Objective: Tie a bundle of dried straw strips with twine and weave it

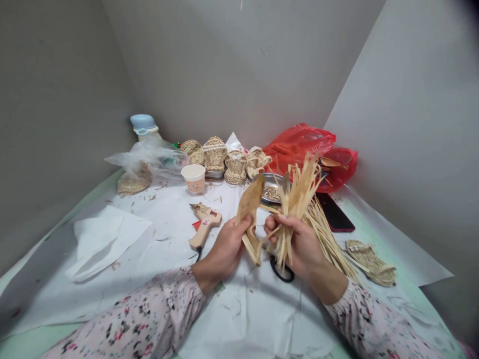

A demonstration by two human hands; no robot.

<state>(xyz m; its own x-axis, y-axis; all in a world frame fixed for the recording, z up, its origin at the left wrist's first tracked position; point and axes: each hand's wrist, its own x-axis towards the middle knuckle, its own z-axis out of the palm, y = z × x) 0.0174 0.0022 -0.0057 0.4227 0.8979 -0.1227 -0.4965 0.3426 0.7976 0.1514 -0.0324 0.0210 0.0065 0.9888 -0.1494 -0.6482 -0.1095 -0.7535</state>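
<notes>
A husk (250, 202) is being gripped by the left hand (225, 247), the thumb being pressed against its near face; its broad part is being held up above the thumb, and a narrower, folded part is hanging below. Just to the right, a bundle (301, 192) of strips is being clasped in the right hand (301, 247), the fingers being curled round it; its ends are being fanned out above the fist, and shorter ends are poking out beneath. Both are being held over white paper (232, 314). A thin strip is being seen between the hands; whether it is being joined to the husk cannot be told.

The husk is looking tan and curved, with a browner, rounded tip. The bundle is being made up of flat, straw-coloured ribbons of uneven length. Longer strips (329, 242) are lying beyond the right wrist. Below the bundle, a smooth black loop (283, 271) is being partly covered. To the left, a beige glue gun (204, 229) is resting near the hand. Farther back, coarse woven pieces (215, 155) are being lined up near a cup (195, 180), and a crinkled red bag (299, 142) is lying behind a flat phone (336, 214).
</notes>
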